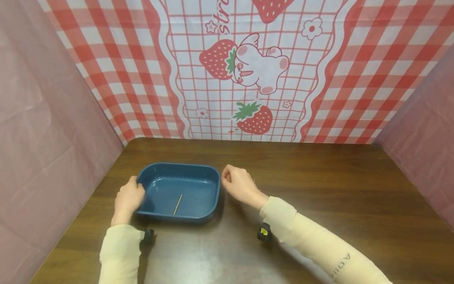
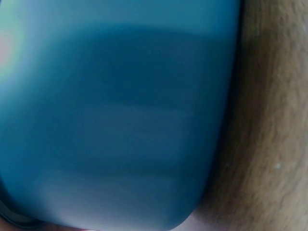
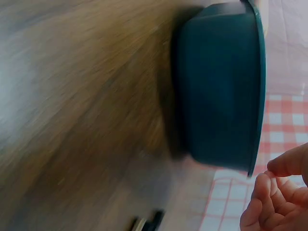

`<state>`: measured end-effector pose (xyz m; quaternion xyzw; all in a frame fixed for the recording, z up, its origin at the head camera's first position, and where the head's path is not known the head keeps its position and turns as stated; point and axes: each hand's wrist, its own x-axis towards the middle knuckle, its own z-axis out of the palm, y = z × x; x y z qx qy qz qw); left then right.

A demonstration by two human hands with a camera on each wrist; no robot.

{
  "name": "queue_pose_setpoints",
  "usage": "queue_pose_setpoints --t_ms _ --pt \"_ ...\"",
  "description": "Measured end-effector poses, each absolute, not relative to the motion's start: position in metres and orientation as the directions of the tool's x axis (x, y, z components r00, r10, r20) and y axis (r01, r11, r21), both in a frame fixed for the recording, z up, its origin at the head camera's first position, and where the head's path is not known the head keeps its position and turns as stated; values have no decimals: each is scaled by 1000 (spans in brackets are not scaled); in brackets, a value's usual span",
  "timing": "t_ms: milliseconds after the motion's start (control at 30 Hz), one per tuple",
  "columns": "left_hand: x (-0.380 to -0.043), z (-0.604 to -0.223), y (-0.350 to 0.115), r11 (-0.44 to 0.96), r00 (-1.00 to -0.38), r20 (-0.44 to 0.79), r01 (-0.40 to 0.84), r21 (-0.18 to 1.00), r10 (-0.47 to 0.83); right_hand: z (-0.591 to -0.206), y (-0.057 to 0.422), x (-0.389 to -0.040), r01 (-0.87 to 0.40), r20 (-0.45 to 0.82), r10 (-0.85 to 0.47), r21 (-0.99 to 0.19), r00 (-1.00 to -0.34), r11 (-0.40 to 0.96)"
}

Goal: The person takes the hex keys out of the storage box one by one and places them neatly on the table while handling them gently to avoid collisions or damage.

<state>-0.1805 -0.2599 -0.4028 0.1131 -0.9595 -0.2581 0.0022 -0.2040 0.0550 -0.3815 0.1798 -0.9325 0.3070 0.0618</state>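
A deep blue tray point(image 1: 170, 217) with rounded corners lies left of centre on the table in the head view. One thin, tan stick point(image 1: 178, 204) is inside it, near the front wall. My left hand point(image 1: 129, 197) grips the tray's left rim, fingers over the edge. Beside the far right corner is my right hand point(image 1: 241, 183), its fingers curled. In the right wrist view the thumb and forefinger of that hand point(image 3: 279, 197) meet just off the tray's rim point(image 3: 260, 96), and nothing shows between them. The tray's blue side point(image 2: 120, 134) fills most of the left wrist view.
Brown wood table point(image 1: 337, 189) stretches to the right. Blurred narrow dark things point(image 3: 147, 221) lie at the bottom of the right wrist view. A strawberry-printed checked cloth point(image 1: 262, 79) hangs behind, with pink curtains point(image 1: 46, 118) at both sides.
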Motion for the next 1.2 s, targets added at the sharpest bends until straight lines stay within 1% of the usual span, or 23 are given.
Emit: queue_pose_setpoints --t_ms 467,733,1200 --pt "-178 -403 -259 839 -972 -72 -228 494 -222 -371 9 -196 -455 195 -419 -527 -887 718" --pt "-179 -401 -260 846 -975 -60 -217 487 -215 -383 -20 -194 -485 159 -466 -445 -870 753" --pt "-179 -402 -260 848 -975 -54 -214 484 -215 -390 -47 -193 -417 -8 -451 -367 -892 832"
